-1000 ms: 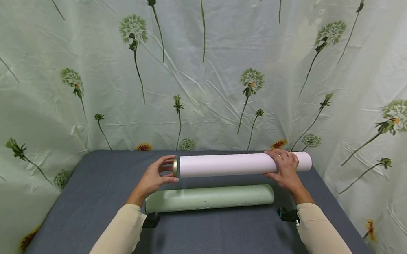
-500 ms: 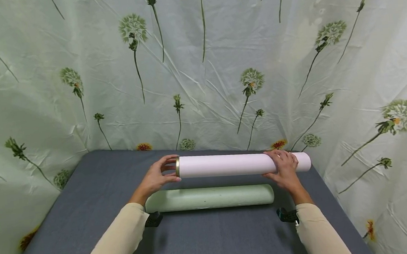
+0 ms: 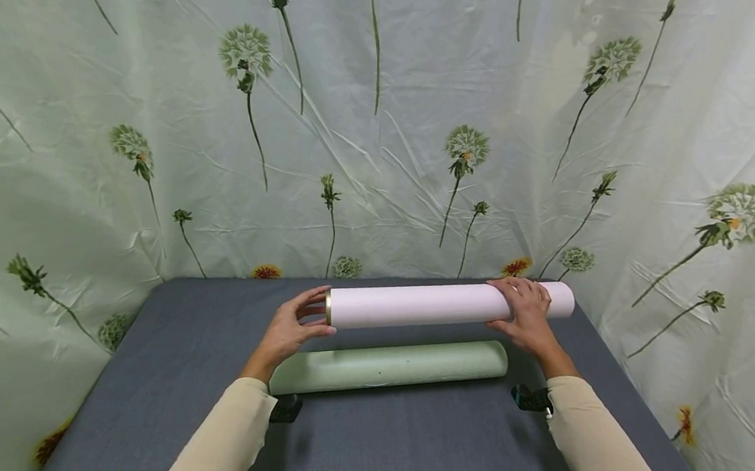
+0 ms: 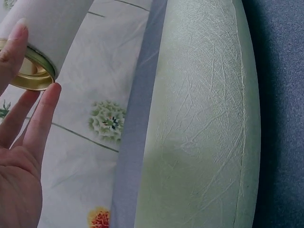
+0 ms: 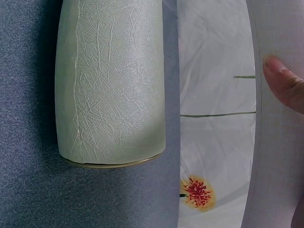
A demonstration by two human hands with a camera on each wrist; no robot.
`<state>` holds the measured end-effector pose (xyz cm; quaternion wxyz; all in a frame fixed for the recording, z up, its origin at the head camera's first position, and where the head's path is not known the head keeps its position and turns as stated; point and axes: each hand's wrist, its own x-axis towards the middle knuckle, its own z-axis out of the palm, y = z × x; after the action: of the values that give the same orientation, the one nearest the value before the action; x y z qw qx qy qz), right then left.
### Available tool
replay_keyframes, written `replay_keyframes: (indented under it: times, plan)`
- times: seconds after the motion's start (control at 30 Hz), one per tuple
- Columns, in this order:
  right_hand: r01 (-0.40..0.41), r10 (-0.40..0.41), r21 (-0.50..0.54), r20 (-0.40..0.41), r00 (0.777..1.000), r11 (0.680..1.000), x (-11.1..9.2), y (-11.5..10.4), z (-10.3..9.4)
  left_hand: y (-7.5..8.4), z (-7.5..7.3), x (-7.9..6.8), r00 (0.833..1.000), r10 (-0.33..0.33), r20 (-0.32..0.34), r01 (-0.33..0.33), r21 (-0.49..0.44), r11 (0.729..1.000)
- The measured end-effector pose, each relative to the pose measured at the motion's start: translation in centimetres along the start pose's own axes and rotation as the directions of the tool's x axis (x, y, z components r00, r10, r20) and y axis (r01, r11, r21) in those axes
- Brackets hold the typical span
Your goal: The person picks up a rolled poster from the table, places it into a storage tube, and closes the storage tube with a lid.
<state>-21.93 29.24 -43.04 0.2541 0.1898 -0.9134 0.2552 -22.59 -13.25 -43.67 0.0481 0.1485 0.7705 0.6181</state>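
Note:
A pale pink cardboard tube [image 3: 414, 305] is held level above the table. Near its right end my right hand [image 3: 527, 313] grips it, thumb below and fingers over the top. My left hand [image 3: 288, 327] pinches a gold metal cap [image 3: 329, 307] at the tube's left end, thumb on one side and fingers on the other. In the left wrist view the cap's hollow gold face [image 4: 35, 76] shows, its rim right against the tube's edge. A pale green textured tube [image 3: 390, 367] lies on the table, nearer than the pink one.
The table [image 3: 398, 446] has a dark blue-grey cloth. A white curtain [image 3: 373, 114] printed with dandelions hangs right behind it and along both sides. The green tube's near-side end in the right wrist view has a thin gold rim [image 5: 114, 165].
My left hand has moved slightly right with the gold cap, and the gap between cap and pink tube has closed. The right hand and tube have shifted slightly left.

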Motion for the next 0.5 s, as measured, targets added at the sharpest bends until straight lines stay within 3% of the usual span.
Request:
replay_keyframes:
  times: [0.17,0.5]
  plan:
    - [-0.007,0.007,-0.004,0.005,1.0,1.0,0.02,0.03,-0.03,-0.37,-0.18,-0.02,0.999,0.038,0.014,-0.038,0.029,0.999]
    - [-0.018,0.018,0.001,0.016,1.0,1.0,-0.03,-0.04,-0.27,-0.72,-0.15,-0.11,0.998,0.064,0.024,-0.063,-0.036,0.997]
